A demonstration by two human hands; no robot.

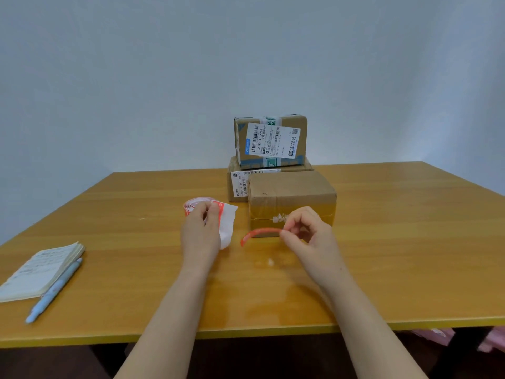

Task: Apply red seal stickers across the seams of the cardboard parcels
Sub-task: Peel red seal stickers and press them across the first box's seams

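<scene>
Pinching 1 end of the red seal sticker (259, 231) between thumb and fingertips, my right grip (307, 237) holds it just in front of the near parcel (292, 191). The strip runs out leftward from the pinch in a shallow arch, its free end drooping toward the worktop (136, 214); so its long axis lies side to side, roughly parallel to the parcel's front face.

My left grip (201, 231) is curled round the sticker roll (194, 203) and its white backing paper (229, 228), off to the left of the parcel; it touches neither the parcel nor the peeled strip.

The near parcel lies straight beyond my right grip, close behind the knuckles. A band of clear tape crosses its front face from side to side, with a torn white patch (280, 218) just above the sticker; I take that band for the seam, though I cannot be sure. If so, the strip lies along the seam, not across it; the coming move calls for turning it upright so it bridges the band. My right grip is the nearer and has the strip; the left would need to drop the roll to steady the free end.

Behind, a labelled parcel (270, 138) sits on a flat parcel (237, 187), well apart from both grips.
</scene>
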